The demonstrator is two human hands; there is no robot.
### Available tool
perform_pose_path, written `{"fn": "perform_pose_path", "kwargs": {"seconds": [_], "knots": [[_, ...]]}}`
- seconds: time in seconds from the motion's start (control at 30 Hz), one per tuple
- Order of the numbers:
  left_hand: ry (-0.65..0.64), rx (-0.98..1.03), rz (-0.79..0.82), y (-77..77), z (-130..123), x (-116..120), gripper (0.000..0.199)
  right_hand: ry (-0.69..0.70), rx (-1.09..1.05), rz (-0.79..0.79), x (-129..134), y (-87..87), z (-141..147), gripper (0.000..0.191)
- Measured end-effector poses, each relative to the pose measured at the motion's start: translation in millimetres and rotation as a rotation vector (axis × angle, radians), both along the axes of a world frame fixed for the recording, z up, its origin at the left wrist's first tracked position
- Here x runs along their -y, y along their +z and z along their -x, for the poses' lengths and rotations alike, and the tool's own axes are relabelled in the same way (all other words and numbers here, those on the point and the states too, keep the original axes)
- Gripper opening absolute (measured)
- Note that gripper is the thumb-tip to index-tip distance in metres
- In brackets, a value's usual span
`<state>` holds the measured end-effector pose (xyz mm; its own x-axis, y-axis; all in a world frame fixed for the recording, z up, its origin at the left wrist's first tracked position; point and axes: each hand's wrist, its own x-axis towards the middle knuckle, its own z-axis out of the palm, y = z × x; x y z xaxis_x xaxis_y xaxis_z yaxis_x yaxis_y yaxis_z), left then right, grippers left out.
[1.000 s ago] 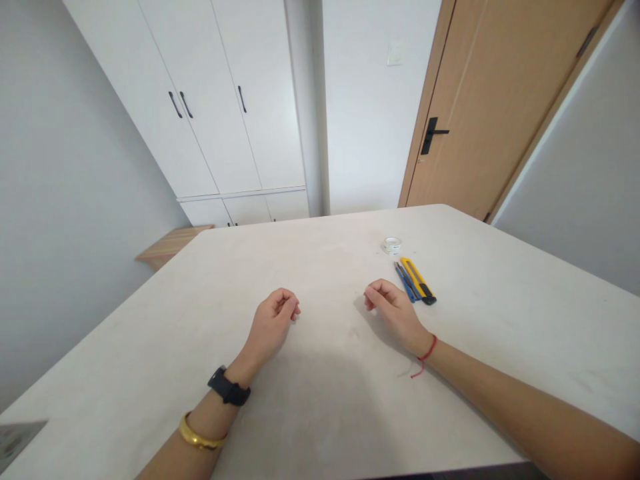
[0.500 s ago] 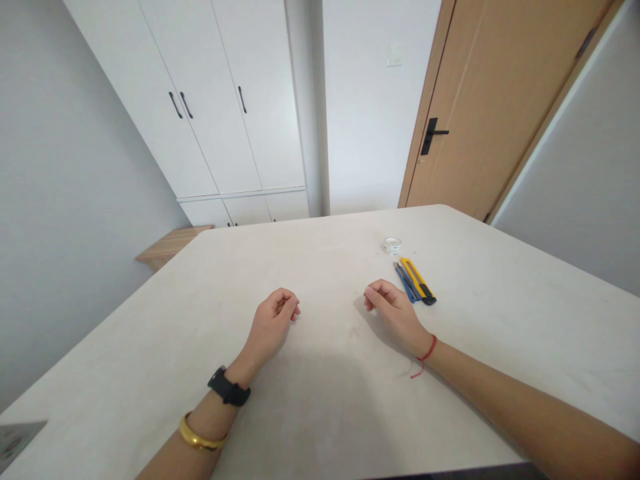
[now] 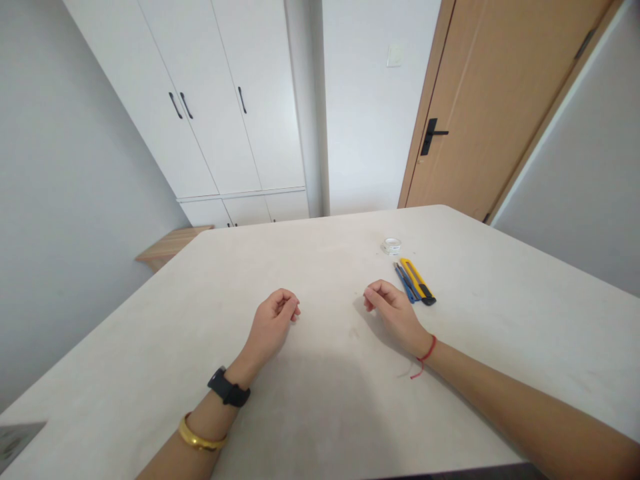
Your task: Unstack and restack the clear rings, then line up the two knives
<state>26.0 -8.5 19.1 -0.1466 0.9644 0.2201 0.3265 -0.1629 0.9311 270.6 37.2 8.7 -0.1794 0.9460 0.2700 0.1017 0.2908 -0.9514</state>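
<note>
Head view: both forearms lie across a pale bench [image 3: 525,347], the left hand [image 3: 270,325] and right hand [image 3: 395,313] resting on its top, well apart, and neither holds anything. On the left hand, the fingers [image 3: 283,303] curl loosely together toward the palm, closed on nothing; a black wristband [image 3: 229,393] and a gold bangle [image 3: 200,437] sit on that forearm. The right hand's fingers [image 3: 380,291] are likewise curled together and empty, and a red string bracelet [image 3: 425,353] circles that wrist. Nearest the right hand, just beyond its fingertips but not touching them, a yellow utility knife [image 3: 416,280] lies beside a slim blue cutter [image 3: 404,281], the two almost touching. A small roll of clear tape [image 3: 392,246] lies a little farther along the bench. No item is in hand, and all three lie on the bench. Beyond the bench stand white cabinets [image 3: 210,100] and a wooden door [image 3: 465,100] with a black lever handle [image 3: 429,135].
</note>
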Motion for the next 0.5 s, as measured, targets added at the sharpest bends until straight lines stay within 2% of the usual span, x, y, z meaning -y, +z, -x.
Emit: {"fn": "perform_pose_path", "kwargs": {"seconds": [0.13, 0.23, 0.4, 0.5], "knots": [[-0.009, -0.005, -0.007, -1.3, 1.0, -0.4, 0.022, -0.011, 0.043, -0.051, -3.5, 0.5, -1.9, 0.028], [-0.013, -0.008, -0.010, -2.2, 1.3, -1.0, 0.021, -0.067, 0.094, -0.141, -18.1, 2.1, -9.1, 0.027], [-0.012, -0.002, -0.011, -1.2, 0.4, -1.7, 0.021, -0.259, 0.326, -0.263, -74.0, 10.4, -42.6, 0.023], [-0.018, -0.004, -0.015, -0.7, -0.3, -2.1, 0.021, -0.427, 0.607, -0.220, -116.0, 17.0, -65.9, 0.024]]}}
